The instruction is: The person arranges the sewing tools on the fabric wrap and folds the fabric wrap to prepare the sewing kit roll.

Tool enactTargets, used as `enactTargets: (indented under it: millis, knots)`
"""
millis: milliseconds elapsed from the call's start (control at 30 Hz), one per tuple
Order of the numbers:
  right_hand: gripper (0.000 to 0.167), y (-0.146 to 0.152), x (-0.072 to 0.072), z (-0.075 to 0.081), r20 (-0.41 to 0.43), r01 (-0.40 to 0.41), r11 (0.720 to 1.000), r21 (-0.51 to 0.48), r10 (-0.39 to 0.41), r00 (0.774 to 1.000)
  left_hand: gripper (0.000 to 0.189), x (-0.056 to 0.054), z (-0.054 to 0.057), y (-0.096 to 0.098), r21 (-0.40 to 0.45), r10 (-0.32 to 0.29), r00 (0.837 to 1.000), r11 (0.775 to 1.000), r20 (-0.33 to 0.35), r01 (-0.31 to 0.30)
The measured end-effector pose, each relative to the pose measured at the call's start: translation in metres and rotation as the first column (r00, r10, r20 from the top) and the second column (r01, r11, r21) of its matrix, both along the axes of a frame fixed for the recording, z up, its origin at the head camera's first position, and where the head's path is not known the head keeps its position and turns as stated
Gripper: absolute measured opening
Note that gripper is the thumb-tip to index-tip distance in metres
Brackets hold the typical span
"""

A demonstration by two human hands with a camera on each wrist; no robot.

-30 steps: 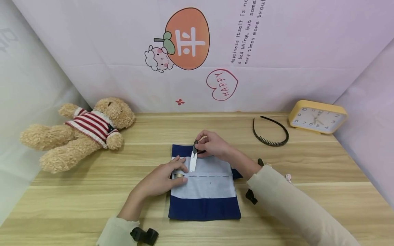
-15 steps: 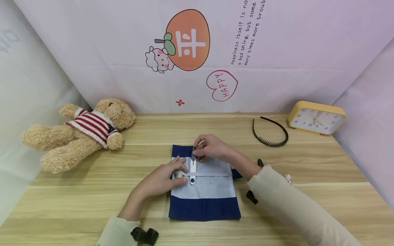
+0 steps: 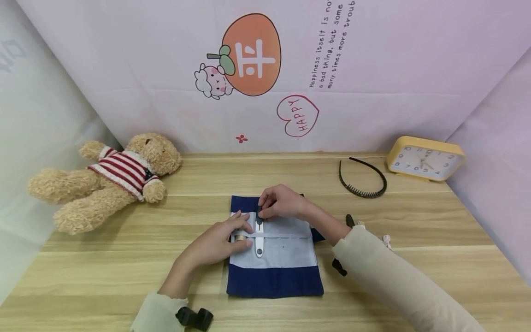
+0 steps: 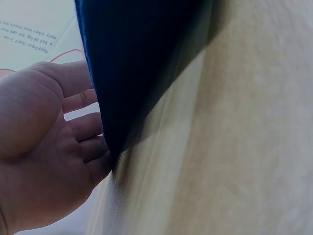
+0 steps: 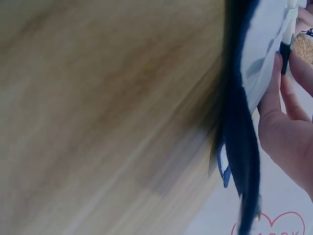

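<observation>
A fabric pouch [image 3: 275, 281], dark blue with a pale grey inner panel, lies unfolded on the table. A thin pale band [image 3: 286, 235] runs across the panel. My right hand [image 3: 283, 202] pinches the black end of a slim tool with a flat white body [image 3: 259, 242] and a dark round rivet low on it. The tool passes under the band near the pouch's left side. My left hand [image 3: 224, 237] rests on the pouch's left edge, thumb and forefinger spread either side of a small gold-beige roll [image 3: 240, 238] under the band. In the left wrist view, fingers [image 4: 85, 125] lie by the blue edge.
A teddy bear [image 3: 120, 177] in a striped sweater lies at the left. A black toothed headband [image 3: 365, 193] and a yellow clock [image 3: 426, 159] are at the back right. Small items, one a pink-white piece [image 3: 387, 240], lie partly behind my right sleeve [image 3: 386, 267].
My right hand has pushed the white tool toward me under the band, so its riveted end now shows below it. The left hand stays where it was.
</observation>
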State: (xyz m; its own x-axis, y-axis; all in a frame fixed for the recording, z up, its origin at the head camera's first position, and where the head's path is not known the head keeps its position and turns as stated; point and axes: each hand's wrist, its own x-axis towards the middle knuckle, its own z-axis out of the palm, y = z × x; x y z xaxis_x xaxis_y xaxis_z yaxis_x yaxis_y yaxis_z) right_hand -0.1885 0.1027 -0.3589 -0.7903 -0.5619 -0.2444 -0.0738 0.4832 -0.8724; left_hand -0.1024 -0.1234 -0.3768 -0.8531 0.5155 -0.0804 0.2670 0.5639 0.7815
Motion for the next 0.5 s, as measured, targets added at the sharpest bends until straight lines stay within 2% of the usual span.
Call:
enactTargets:
  millis: [500]
  knots:
    - [0.015,-0.0006,-0.0018,-0.0011,-0.028,-0.099,0.993,0.069,0.101,0.995,0.015,0.0002,-0.0012,-0.0005,0.012,-0.006,1.000,1.000,-0.008,0.007]
